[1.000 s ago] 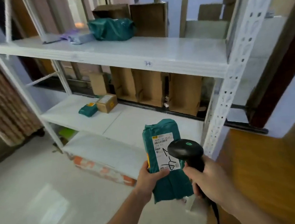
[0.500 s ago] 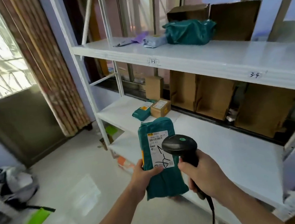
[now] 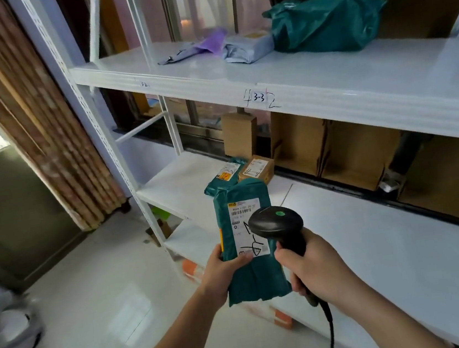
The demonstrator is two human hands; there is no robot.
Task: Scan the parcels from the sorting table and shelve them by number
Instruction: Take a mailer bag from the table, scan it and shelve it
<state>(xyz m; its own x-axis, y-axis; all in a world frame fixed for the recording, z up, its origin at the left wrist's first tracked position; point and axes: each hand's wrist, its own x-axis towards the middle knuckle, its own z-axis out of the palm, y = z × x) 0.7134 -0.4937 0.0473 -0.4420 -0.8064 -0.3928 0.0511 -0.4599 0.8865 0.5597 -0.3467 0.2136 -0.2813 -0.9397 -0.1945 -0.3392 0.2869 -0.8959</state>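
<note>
My left hand (image 3: 223, 273) grips a teal plastic parcel (image 3: 252, 275) upright by its left edge, thumb on its white label with a handwritten number. A black barcode scanner (image 3: 276, 223) is held in my right hand (image 3: 315, 270) by the handle, its head just right of the label and overlapping it. Both are in front of a white metal shelf rack (image 3: 313, 91) marked "3-3" on the upper shelf edge. On the lower shelf, right behind the held parcel, lie a small teal parcel (image 3: 222, 176) and a small cardboard box (image 3: 256, 169) marked 4-4.
The upper shelf carries a large teal bag (image 3: 325, 23), grey and purple mailers (image 3: 224, 45) and brown boxes. Flat cardboard boxes (image 3: 362, 154) stand behind the lower shelf. A curtain (image 3: 28, 126) hangs at left above a glossy white floor (image 3: 108, 304), with an orange parcel (image 3: 190, 268) under the rack.
The view has swung left along the rack and come closer, from the "3-4" mark to "3-3". Both hands keep the same hold on parcel and scanner.
</note>
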